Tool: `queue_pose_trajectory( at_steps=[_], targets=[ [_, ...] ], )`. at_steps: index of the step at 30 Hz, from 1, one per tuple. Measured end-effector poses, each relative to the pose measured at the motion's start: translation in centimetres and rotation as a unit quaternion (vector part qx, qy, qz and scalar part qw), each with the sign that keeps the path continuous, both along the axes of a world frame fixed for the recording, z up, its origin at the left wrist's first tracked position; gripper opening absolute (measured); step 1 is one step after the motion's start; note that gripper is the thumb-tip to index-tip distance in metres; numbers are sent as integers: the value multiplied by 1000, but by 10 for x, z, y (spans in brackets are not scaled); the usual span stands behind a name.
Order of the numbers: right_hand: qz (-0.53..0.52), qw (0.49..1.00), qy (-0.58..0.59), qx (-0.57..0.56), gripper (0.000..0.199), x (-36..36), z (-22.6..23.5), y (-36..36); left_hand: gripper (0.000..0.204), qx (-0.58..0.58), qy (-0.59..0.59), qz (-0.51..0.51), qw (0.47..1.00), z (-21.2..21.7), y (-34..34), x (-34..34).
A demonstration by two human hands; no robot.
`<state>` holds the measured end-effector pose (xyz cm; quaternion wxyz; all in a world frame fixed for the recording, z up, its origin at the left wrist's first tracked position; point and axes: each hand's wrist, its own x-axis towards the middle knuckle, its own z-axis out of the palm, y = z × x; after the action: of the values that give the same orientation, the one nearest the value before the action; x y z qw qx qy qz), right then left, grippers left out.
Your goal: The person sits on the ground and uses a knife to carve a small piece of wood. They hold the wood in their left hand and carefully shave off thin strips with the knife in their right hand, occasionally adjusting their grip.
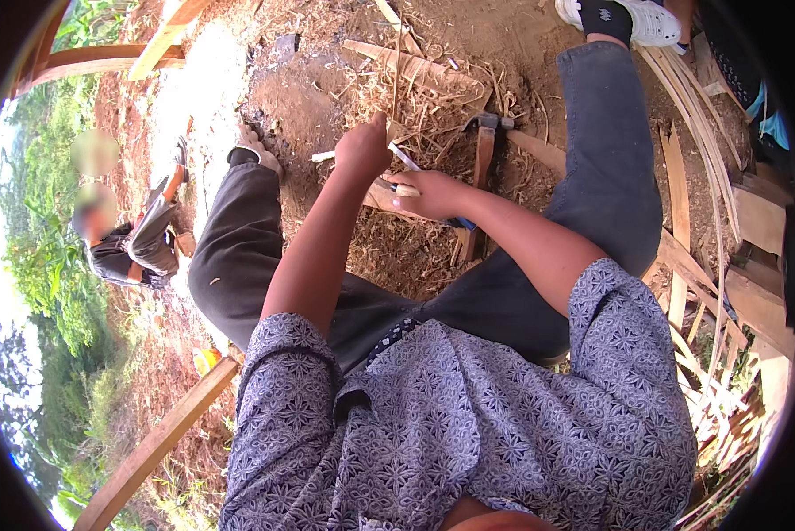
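Observation:
My left hand (pixel 364 152) is closed in a fist around a thin brown wood strip (pixel 397 75), which sticks out away from me. Just right of it, my right hand (pixel 428 195) is wrapped round a knife whose pale blade (pixel 403 157) points up and left toward the left fist. A blue piece shows below the right hand; whether it belongs to the knife's handle I cannot tell. Under both hands lies a piece of wood (pixel 381 200), partly covered by them. Beyond the right hand is a hammer (pixel 486 124) with a dark head and a reddish-brown wooden handle.
Curled shavings (pixel 428 97) and a flat wood piece (pixel 410 66) litter the dirt between my spread legs. Long pale strips (pixel 702 124) and stacked boards (pixel 760 217) lie to the right. Wooden posts (pixel 163 442) stand at left, where another person (pixel 141 243) sits farther off.

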<state>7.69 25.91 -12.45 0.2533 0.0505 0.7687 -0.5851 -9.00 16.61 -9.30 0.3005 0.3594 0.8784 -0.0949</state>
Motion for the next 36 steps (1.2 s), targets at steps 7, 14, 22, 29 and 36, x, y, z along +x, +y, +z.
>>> queue_pose_trajectory(
  at_steps=[7,14,22,29,36],
  targets=[
    [-81,996,-44,13,52,0,-1,7,59,322,-3,105,941,89,-20,5],
    [-86,994,-49,37,62,-3,7,20,38,437,6,199,877,129,-71,58],
    [-144,989,-16,28,56,8,22,17,27,403,42,250,880,127,-113,83],
    [-138,979,151,3,51,47,51,-18,29,128,148,52,979,189,-115,81],
    [-165,980,108,21,27,60,86,-37,25,112,155,13,981,185,-129,93]
  ],
)
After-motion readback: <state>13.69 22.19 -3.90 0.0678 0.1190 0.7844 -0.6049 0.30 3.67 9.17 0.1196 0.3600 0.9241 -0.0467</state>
